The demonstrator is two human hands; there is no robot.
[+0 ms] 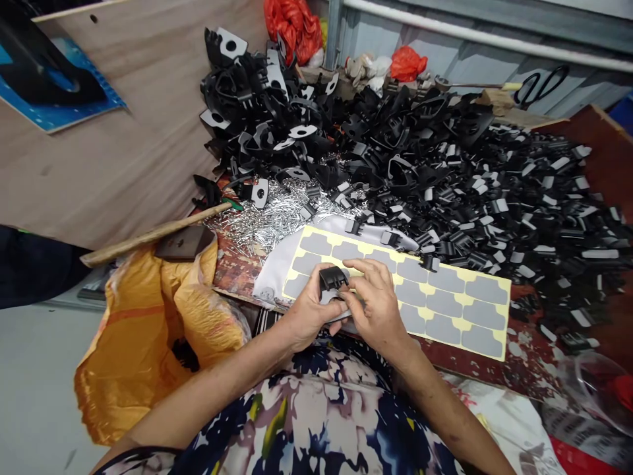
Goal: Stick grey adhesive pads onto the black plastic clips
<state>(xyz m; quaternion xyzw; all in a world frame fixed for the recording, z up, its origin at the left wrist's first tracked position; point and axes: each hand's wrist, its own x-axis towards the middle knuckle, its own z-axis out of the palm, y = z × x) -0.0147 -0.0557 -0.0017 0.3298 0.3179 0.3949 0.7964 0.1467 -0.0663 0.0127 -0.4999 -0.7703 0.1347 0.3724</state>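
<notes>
Between my two hands is a black plastic clip (pixel 332 278) with a grey pad on its lower face, held over the near edge of the bench. My left hand (pixel 312 307) is closed around its left side, thumb along the bottom. The fingers of my right hand (pixel 374 300) pinch at its right side; whether they grip the clip or something small on it is hidden. Under and right of my hands lies a yellow backing sheet (pixel 499 323) with rows of grey adhesive pads (pixel 445 303). A pale cloth (pixel 277 270) sits beneath the sheet.
Behind the sheet are heaps of larger black plastic parts (pixel 297 105) and smaller black clips (pixel 519 191). Loose metal pins (pixel 277 214) lie left of centre. A wooden-handled tool (pixel 163 234) rests above an orange sack (pixel 133 356). A wooden board (pixel 138 132) stands left; scissors (pixel 541 86) lie back right.
</notes>
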